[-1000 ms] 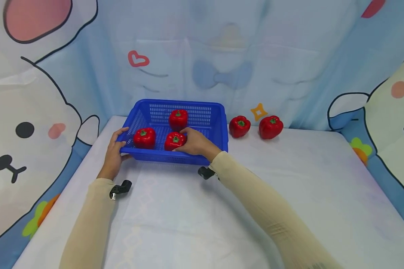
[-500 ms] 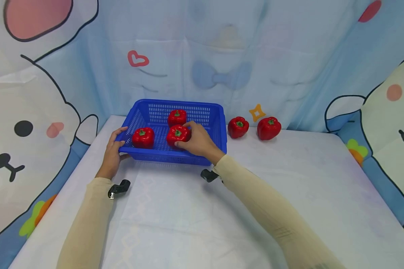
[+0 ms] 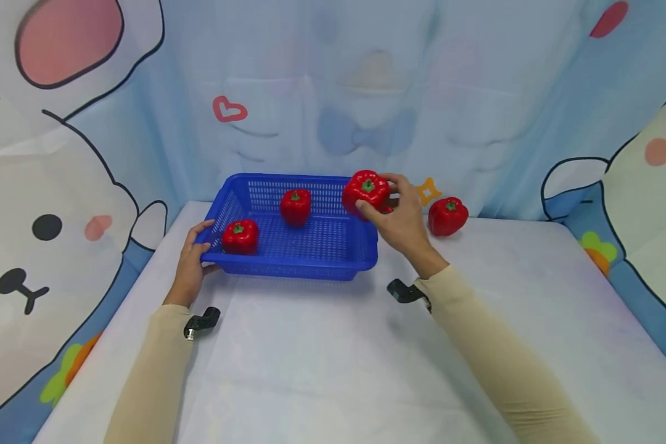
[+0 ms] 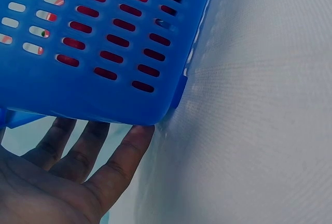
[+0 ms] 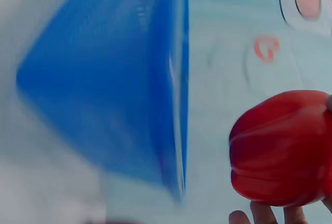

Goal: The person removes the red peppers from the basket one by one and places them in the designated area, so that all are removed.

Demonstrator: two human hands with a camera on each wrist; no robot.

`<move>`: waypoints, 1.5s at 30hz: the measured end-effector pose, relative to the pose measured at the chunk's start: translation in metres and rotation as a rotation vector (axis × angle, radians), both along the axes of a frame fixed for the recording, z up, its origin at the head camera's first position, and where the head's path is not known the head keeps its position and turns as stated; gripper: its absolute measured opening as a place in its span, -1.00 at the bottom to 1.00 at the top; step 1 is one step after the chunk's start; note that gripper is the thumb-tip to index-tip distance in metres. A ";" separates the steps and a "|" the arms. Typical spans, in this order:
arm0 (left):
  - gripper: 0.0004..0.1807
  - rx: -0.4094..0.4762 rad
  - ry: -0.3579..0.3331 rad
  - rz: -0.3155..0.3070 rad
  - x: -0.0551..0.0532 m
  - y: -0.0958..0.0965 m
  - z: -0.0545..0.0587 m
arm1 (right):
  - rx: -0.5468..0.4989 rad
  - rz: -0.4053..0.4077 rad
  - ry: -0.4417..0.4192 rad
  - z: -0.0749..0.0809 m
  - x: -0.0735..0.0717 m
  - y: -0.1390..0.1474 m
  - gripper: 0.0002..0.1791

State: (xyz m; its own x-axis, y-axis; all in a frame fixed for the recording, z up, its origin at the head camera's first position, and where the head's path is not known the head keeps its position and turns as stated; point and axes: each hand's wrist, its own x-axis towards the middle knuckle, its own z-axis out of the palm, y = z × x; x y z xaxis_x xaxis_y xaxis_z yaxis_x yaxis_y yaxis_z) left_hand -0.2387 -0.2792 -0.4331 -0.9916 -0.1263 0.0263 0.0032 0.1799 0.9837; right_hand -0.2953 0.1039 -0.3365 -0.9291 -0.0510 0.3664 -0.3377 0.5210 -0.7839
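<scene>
A red bell pepper (image 3: 365, 191) with a green stem is pinched between the thumb and fingers of my right hand (image 3: 404, 222). It hangs in the air over the right rim of the blue plastic basket (image 3: 300, 269). In the right wrist view that held pepper (image 5: 280, 151) is close, apart from the blurred basket wall (image 5: 119, 79). My left hand (image 3: 187, 265) grips the basket at its left front corner, fingertips against the wall in the left wrist view. Inside the basket sit a front-left pepper (image 3: 240, 237) and a back pepper (image 3: 296, 207).
Right of the basket stands a red pepper (image 3: 448, 216) on the white tablecloth (image 3: 311, 357). Another pepper (image 3: 387, 209) beside the basket is mostly hidden behind my right hand. A printed blue curtain (image 3: 377, 92) rises directly behind the basket.
My right hand has lifted a pepper from the front middle of the basket and carried it up and right, over the right rim. The left hand stays at the corner.
</scene>
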 end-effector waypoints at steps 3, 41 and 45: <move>-0.40 0.004 0.000 0.012 0.005 -0.001 -0.002 | -0.021 -0.088 0.027 0.004 -0.003 0.030 -0.19; -0.40 -0.005 0.000 0.020 0.007 0.001 0.004 | 0.098 -0.546 -0.500 -0.078 -0.066 0.234 0.01; -0.40 0.009 0.000 0.008 0.005 0.005 0.005 | 0.133 -0.609 -0.453 -0.068 -0.063 0.229 0.00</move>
